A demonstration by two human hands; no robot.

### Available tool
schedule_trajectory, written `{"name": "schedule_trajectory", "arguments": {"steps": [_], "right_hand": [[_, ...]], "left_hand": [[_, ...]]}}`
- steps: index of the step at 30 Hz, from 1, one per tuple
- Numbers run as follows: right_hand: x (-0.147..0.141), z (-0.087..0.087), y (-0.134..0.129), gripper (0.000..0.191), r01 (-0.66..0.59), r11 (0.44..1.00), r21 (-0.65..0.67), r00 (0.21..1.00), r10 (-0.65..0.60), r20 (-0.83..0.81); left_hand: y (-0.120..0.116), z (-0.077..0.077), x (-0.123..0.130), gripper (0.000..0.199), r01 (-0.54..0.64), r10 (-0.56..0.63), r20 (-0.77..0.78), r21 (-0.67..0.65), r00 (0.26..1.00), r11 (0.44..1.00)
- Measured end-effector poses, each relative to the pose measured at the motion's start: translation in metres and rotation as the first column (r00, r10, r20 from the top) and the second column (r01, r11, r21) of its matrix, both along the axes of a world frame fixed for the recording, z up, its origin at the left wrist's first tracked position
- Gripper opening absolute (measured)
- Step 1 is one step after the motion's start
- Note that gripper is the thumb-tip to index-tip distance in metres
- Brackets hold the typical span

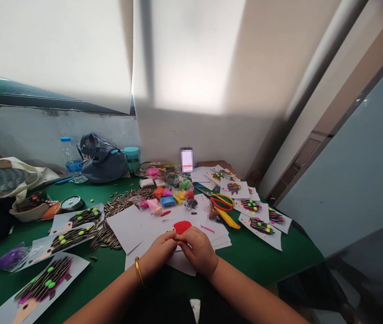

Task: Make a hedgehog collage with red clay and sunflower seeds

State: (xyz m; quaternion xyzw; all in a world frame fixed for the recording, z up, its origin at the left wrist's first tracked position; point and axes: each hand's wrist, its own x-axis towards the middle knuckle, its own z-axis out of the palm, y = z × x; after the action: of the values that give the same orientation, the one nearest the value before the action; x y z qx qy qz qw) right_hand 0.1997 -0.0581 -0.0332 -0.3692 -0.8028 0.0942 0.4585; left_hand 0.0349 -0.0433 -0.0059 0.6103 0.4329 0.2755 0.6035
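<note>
Fingers [191,237] seemingly touch edge of red piece [182,226]; green table [252,254] rightward.

can't see what's between the fingertips of the left hand [160,252] and right hand [200,252], lower center; they also hide the lower edge of the red piece [182,226]. phone [186,160] at mid-frame: screen pixelated, unreadable. wall scribble [178,133] above it too faint. lower-left card [78,265] and both forearms [252,292] cut by bottom edge.

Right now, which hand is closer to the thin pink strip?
Your right hand: it's just below and left of the pink strip in the picture; your left hand is farther left.
</note>
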Motion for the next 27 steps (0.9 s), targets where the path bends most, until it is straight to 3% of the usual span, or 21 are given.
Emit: {"name": "schedule_trajectory", "arguments": {"steps": [7, 10, 12, 14, 15, 17, 18, 19, 21, 23, 24, 27], "right_hand": [[-0.002, 0.004, -0.005, 0.016, -0.013, 0.999, -0.033, 1.0, 0.013, 0.009], [0.019, 0.01, 0.005, 0.019, -0.006, 0.999, -0.043, 0.995, 0.01, 0.095], [0.053, 0.018, 0.02, 0.024, 0.178, 0.984, -0.016, 0.979, -0.175, 0.107], [0.103, 0.028, 0.038, 0.027, 0.472, 0.877, -0.087, 0.874, -0.453, 0.174], [0.131, 0.033, 0.048, 0.029, 0.637, 0.759, -0.136, 0.764, -0.599, 0.238], [0.186, 0.042, 0.064, 0.035, 0.877, 0.391, -0.28, 0.478, -0.777, 0.41], [0.211, 0.046, 0.07, 0.039, 0.903, 0.293, -0.313, 0.411, -0.799, 0.44], [0.232, 0.048, 0.076, 0.042, 0.91, 0.237, -0.34, 0.38, -0.803, 0.458], [0.261, 0.05, 0.086, 0.04, 0.897, 0.173, -0.406, 0.373, -0.789, 0.489], [0.277, 0.049, 0.096, 0.03, 0.873, 0.153, -0.463, 0.396, -0.777, 0.489], [0.282, 0.048, 0.101, 0.028, 0.857, 0.168, -0.488, 0.422, -0.773, 0.474], [0.289, 0.046, 0.114, 0.025, 0.8, 0.285, -0.528, 0.518, -0.771, 0.37]], "left_hand": [[-0.002, 0.0, 0.001, 0.023, -0.014, 0.014, 0.037, -0.004, 0.999, 1.0], [-0.004, 0.003, 0.002, 0.032, -0.013, 0.013, 0.045, 0.01, 0.999, 1.0], [-0.005, 0.006, 0.002, 0.034, -0.028, 0.028, 0.045, -0.011, 0.999, 1.0], [-0.006, 0.008, 0.003, 0.035, -0.043, 0.045, 0.046, -0.043, 0.998, 0.998], [-0.006, 0.009, 0.003, 0.035, -0.047, 0.05, 0.049, -0.056, 0.998, 0.997], [-0.007, 0.009, 0.004, 0.035, -0.055, 0.059, 0.058, -0.07, 0.997, 0.996], [-0.007, 0.009, 0.005, 0.034, -0.057, 0.062, 0.06, -0.073, 0.996, 0.996], [-0.007, 0.009, 0.005, 0.034, -0.058, 0.062, 0.059, -0.073, 0.996, 0.996], [-0.007, 0.009, 0.006, 0.033, -0.053, 0.056, 0.05, -0.067, 0.997, 0.996], [-0.008, 0.01, 0.006, 0.033, -0.052, 0.055, 0.036, -0.06, 0.998, 0.997], [-0.008, 0.011, 0.006, 0.032, -0.054, 0.056, 0.03, -0.058, 0.998, 0.997], [-0.009, 0.015, 0.005, 0.032, -0.064, 0.065, 0.021, -0.061, 0.998, 0.996]]}}
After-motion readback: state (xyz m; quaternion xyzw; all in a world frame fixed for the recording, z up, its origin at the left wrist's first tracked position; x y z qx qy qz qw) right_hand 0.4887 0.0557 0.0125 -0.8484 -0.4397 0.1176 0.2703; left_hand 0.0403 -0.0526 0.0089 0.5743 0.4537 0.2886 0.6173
